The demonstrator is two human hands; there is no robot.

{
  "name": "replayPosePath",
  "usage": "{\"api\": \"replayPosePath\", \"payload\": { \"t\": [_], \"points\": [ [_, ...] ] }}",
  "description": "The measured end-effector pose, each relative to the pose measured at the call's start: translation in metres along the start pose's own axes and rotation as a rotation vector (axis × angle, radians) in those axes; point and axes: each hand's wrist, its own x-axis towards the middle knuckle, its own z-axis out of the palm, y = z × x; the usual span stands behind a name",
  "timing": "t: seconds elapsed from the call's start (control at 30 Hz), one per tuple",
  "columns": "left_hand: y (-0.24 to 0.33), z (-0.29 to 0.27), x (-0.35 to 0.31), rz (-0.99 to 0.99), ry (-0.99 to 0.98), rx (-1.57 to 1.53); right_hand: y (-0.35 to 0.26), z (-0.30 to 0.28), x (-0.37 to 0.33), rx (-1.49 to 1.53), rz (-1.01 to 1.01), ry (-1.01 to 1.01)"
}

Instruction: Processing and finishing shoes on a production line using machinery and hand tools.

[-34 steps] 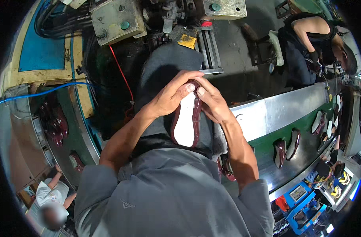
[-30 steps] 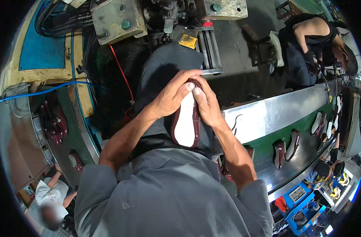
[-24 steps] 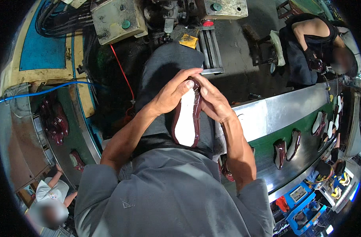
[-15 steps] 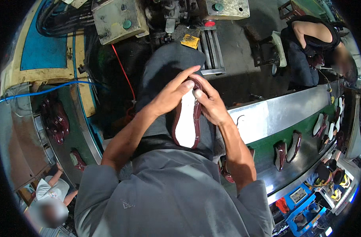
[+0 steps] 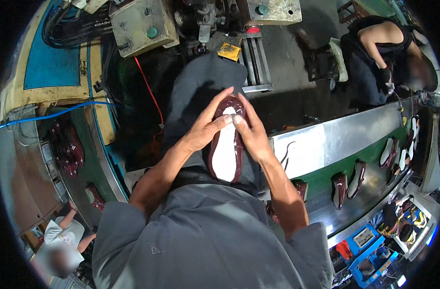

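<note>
A glossy burgundy shoe upper (image 5: 212, 161) lies sole side up on my lap, its toe pointing away from me and its white insole (image 5: 224, 156) facing up. My left hand (image 5: 206, 127) is wrapped round the left side of the toe, thumb pressing on the white insole. From the other side my right hand (image 5: 252, 135) grips the toe the same way, its thumb beside the left one. The fingers of both hands run along the outer edge of the toe and are partly hidden beneath it.
A metal-edged conveyor with a green belt (image 5: 318, 192) runs along my right, carrying several burgundy shoes (image 5: 340, 190). On the left another green belt (image 5: 92, 166) holds more shoes. Machine boxes (image 5: 143, 29) stand ahead. One person (image 5: 374, 62) sits far right, another (image 5: 63, 236) lower left.
Both thumbs have slid from the toe tip back toward me along the insole, and the hands now spread over both sides of the toe, showing more burgundy there.
</note>
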Motion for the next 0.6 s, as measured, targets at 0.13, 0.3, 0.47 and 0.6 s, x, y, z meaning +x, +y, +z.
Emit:
{"api": "replayPosePath", "payload": {
  "t": [0.13,0.3,0.47,0.6],
  "points": [
    [-0.007,-0.006,0.014,0.012,0.247,-0.145,-0.014,0.020,-0.057,-0.654,-0.235,0.027],
    [-0.011,-0.019,0.035,-0.070,0.355,-0.408,-0.007,0.031,-0.070,-1.285,-0.405,-0.034],
    [-0.011,-0.053,0.051,-0.250,0.232,-0.534,-0.008,0.021,-0.065,-1.297,-0.475,-0.138],
    [-0.020,-0.040,0.055,-0.190,0.413,-0.180,-0.018,0.011,-0.057,-1.226,-0.474,-0.161]
  ]
}}
